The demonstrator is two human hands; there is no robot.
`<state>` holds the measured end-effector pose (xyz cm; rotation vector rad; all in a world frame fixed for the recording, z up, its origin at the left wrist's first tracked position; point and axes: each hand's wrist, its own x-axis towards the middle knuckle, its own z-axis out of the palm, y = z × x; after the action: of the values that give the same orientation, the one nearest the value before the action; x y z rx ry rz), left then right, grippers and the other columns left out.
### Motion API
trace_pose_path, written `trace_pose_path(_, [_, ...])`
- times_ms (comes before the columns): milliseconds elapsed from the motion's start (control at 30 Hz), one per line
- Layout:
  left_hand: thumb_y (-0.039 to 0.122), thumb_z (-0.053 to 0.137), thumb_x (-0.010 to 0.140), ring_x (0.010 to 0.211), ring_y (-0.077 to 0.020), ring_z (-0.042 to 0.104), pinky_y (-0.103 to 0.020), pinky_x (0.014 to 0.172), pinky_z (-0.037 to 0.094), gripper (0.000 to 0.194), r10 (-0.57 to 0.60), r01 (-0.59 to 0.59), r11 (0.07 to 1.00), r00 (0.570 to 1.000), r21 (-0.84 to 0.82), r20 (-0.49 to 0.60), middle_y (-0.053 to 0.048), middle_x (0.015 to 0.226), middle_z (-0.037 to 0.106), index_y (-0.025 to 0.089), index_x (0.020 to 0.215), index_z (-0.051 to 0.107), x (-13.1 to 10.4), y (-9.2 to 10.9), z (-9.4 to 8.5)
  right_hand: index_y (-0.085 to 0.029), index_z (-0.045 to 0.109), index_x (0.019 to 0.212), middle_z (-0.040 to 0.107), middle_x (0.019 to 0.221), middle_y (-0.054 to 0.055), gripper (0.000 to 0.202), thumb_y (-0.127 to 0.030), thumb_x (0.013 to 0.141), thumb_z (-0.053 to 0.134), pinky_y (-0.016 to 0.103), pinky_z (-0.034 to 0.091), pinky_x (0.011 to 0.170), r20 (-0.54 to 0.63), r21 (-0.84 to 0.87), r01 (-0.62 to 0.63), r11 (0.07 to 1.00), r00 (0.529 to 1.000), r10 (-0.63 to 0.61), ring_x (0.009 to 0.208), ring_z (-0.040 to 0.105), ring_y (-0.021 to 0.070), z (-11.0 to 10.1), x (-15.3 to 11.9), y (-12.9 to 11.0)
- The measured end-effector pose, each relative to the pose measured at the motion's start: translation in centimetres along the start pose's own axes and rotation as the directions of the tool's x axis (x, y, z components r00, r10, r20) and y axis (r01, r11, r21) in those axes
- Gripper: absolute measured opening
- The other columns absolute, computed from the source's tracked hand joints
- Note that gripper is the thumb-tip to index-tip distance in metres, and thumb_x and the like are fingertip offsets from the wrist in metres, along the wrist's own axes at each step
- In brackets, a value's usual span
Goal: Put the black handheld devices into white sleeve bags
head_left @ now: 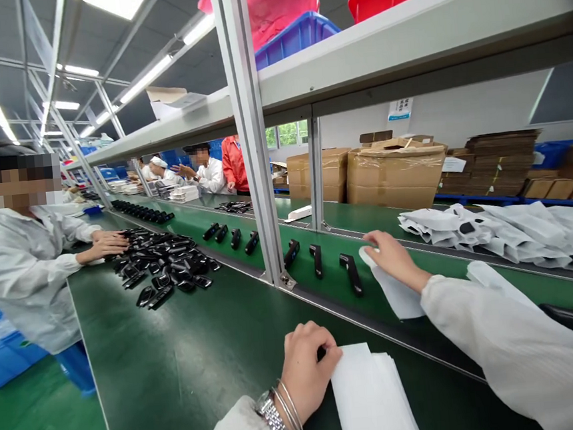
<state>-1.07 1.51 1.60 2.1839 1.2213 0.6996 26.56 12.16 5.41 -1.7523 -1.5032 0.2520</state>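
Note:
My left hand (310, 367), with a watch and bangles at its wrist, pinches the top corner of a stack of thin white pouches (375, 398) lying on the green table. Over the green belt, my right hand (391, 259) reaches out with its fingers closed on the upper end of a single white pouch (399, 299). Whether anything is inside that pouch I cannot tell. Just left of it on the belt lies a black pistol-shaped handheld device (351, 275), with another such device (316, 260) farther along.
A metal post (250, 144) rises between table and belt, carrying a shelf (401, 37) overhead. Filled white pouches (513, 228) are heaped beyond the belt. A co-worker (19, 258) at left touches a pile of black parts (164, 259). Cardboard boxes (393, 175) stand behind.

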Motion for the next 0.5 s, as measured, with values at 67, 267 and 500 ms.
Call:
trace_pose_path(67, [0.019,0.053,0.088,0.082,-0.0162,0.052,-0.034,0.083,0.034,0.018,0.044,-0.044,0.999,0.998,-0.011,-0.034,0.002,0.079,0.057,0.019,0.070,0.056,-0.1,0.2,0.1,-0.021,0.060,0.110,0.063,0.110,0.009,0.028,-0.026,0.082,0.061,0.033,0.042,0.084,0.102,-0.015,0.025,1.000,0.994,-0.023,0.100,0.058,0.0252,3.1,0.5,-1.4])
trace_pose_path(267, [0.017,0.055,0.088,0.076,-0.0150,0.051,-0.035,0.084,0.034,0.020,0.140,-0.140,0.990,0.990,0.002,-0.020,0.003,0.073,0.057,0.019,0.069,0.054,-0.6,0.8,0.2,-0.016,0.057,0.117,0.062,0.109,0.010,0.039,-0.034,0.084,0.068,0.042,0.048,0.084,0.247,-0.012,-0.138,0.990,0.959,0.137,0.096,0.061,0.0254,10.8,1.3,-4.5])
trace_pose_path(500, [0.009,0.055,0.081,0.073,-0.0150,0.051,-0.033,0.085,0.036,0.014,0.131,-0.134,0.990,0.990,-0.046,-0.053,0.004,0.068,0.052,0.021,0.073,0.055,-0.6,0.9,0.1,-0.021,0.018,0.143,0.064,0.098,0.007,0.059,-0.019,0.090,0.044,0.035,0.057,0.075,0.344,0.330,-0.293,0.898,0.923,0.174,0.088,0.069,0.0213,8.0,-2.4,-3.4])
